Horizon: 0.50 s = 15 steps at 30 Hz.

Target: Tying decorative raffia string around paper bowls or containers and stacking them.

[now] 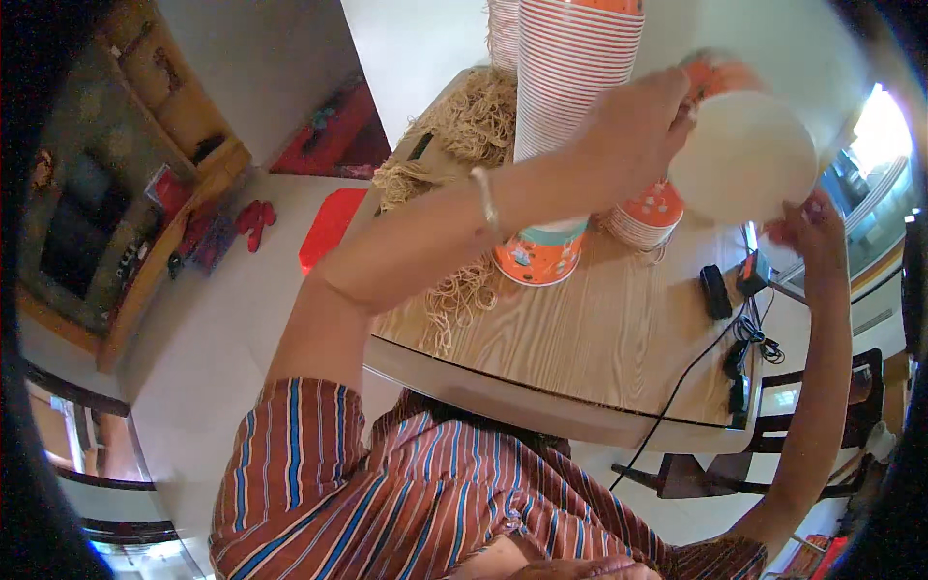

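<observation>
Over the far right of the table, both my hands grip an orange paper tub [744,159], its pale round face turned toward me. My left hand [662,116] reaches across and has its fingers closed at the tub's left edge, blurred by motion. At the lower right edge, my right hand [812,220] holds the rim with bent fingers. Behind my left forearm rises a tall stack of nested paper tubs [580,68] with white and red rims. An orange and teal tub [539,259] stands below it. Another short stack of orange tubs [646,217] sits beside that.
Tangled tan cords [469,121] lie in heaps on the left of the wooden table [580,338], with a looser bunch [459,302] nearer me. Black adapters [715,292] and cables are at the right. A red stool [332,227] stands left; a dark chair [696,478] stands right.
</observation>
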Available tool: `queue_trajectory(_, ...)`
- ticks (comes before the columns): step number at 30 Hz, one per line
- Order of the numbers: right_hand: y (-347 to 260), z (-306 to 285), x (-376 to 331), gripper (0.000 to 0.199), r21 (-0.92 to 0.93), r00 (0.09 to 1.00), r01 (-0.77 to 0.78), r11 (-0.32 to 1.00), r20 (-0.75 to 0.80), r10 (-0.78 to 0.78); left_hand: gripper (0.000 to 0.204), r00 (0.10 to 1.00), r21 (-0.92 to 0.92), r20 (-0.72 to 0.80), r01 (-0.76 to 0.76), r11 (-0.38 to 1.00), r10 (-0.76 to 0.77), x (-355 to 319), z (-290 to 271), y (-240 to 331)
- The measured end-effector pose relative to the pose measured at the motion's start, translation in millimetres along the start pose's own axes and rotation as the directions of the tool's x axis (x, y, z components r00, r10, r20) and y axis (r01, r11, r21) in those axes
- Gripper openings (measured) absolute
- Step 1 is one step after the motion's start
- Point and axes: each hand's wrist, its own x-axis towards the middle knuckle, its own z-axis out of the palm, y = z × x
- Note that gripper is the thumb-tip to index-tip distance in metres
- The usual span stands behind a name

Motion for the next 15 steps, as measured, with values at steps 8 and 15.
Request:
queue_trajectory(8,58,30,125,0.01,0.113,0.93,0.337,0.935,-0.195,-0.312,0.019,0.992,0.415,0.116,-0.1,0.904,0.057,34,38,-56)
queue_trajectory(15,137,60,189,0.019,0.192,0.922,0.364,0.911,-0.211,-0.324,0.021,0.974,0.525,0.224,-0.151,0.837,0.035,19,73,-91)
